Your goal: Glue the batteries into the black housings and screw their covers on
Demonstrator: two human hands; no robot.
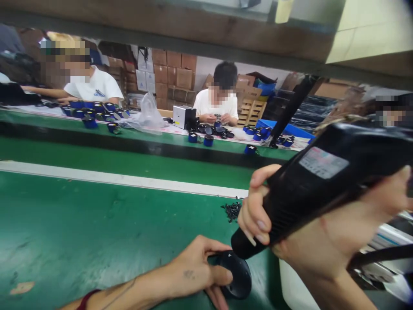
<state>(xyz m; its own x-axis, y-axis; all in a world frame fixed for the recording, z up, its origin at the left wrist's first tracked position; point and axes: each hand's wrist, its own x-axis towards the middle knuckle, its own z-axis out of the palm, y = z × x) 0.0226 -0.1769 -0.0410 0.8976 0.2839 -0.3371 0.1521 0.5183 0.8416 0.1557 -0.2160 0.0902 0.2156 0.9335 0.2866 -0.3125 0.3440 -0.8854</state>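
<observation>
Green workbench (pixel 80 224): broad mat surface, white strip along its far edge, a green conveyor lane beyond it.

Far bench (pixel 155 137): carries many blue cylindrical parts (pixel 90 113), a clear plastic bag (pixel 146 114) and a small grey-white box (pixel 183 117). Two people in white shirts sit behind it; stacked cardboard cartons (pixel 174 71) stand behind them.

Electric screwdriver (pixel 319 181): black body, pale label on its side, held at a slant with its nose pointing down-left, directly over the round part.

Right hand (pixel 290 232): fingers wrapped tightly round the lower body of the electric screwdriver.

Left hand (pixel 196 271): forearm lies across the workbench, a dark red band at the wrist; thumb and fingers grip the rim of the round part, steadying it on the mat.

Round part (pixel 237 275): black, domed, resting on the workbench near its front edge, just under the screwdriver's nose.

Screws (pixel 232 211): small dark heap, loose on the mat, just behind the round part.
</observation>
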